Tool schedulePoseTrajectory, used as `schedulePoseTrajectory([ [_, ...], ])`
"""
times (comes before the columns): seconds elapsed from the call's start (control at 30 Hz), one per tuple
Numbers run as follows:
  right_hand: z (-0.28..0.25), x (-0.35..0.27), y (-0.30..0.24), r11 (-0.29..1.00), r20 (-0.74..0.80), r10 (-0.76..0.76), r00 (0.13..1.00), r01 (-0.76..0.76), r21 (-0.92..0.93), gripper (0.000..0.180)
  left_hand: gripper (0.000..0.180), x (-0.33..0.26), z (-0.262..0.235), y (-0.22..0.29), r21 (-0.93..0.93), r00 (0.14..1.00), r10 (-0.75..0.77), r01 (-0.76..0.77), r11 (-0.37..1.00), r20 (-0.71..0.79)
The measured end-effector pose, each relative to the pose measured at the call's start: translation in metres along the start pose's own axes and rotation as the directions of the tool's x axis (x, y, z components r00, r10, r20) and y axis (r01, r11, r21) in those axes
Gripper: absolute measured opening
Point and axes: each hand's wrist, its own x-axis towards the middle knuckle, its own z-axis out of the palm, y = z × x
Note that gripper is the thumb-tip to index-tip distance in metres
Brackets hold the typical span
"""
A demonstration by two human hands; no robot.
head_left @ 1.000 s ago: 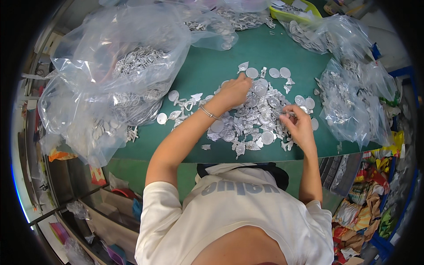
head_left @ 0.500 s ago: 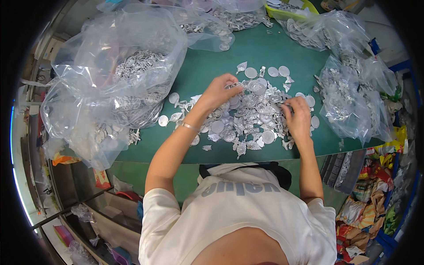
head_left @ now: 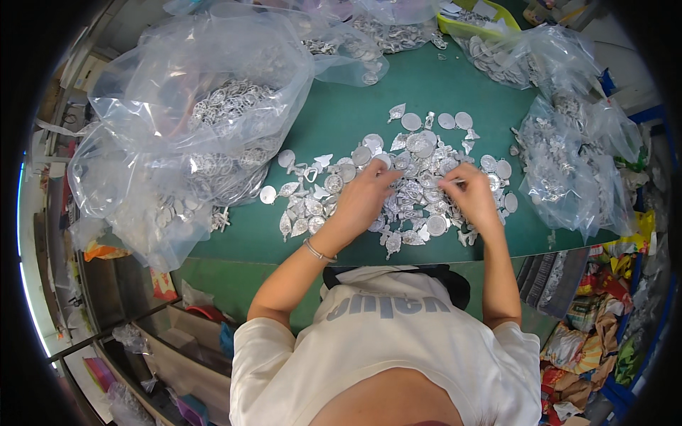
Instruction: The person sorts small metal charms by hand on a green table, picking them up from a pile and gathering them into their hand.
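Note:
A pile of small silver metal pieces (head_left: 419, 177), round discs and leaf-like shapes, is spread over the green table (head_left: 341, 113). My left hand (head_left: 361, 199) lies on the left part of the pile, fingers stretched toward the middle and touching the pieces. A thin bracelet (head_left: 317, 251) circles its wrist. My right hand (head_left: 469, 193) rests on the right part of the pile with fingers curled, pinching at a small piece; what is between the fingertips is too small to make out.
A large clear plastic bag (head_left: 185, 128) full of silver parts fills the left of the table. Another clear bag (head_left: 575, 163) of parts sits at the right edge. More bags and a yellow-green tray (head_left: 469, 21) lie at the back. Shelves and clutter stand below the table.
My left hand has drawn back from the upper middle of the pile toward me and to the left. My right hand stays on the right side of the pile, shifting slightly.

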Motion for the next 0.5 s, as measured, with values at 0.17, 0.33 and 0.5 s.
schedulePoseTrajectory([
  [0.17, -0.028, 0.017, 0.031, 0.971, -0.11, 0.234, 0.966, -0.239, -0.034, 0.019, 0.036, 0.017, 0.008, -0.011, 0.083, 0.977, 0.196, -0.203, 0.976, 0.078],
  [0.33, -0.021, 0.013, 0.024, 0.951, -0.075, 0.216, 0.973, -0.193, 0.242, 0.017, 0.023, 0.019, -0.001, -0.012, -0.501, 0.969, -0.181, 0.241, 0.831, 0.166],
  [0.5, 0.009, -0.022, -0.03, 0.896, 0.175, -0.026, 0.984, -0.055, 0.441, 0.023, 0.023, -0.012, 0.015, -0.008, -0.647, 0.701, 0.039, 0.677, -0.35, 0.712],
])
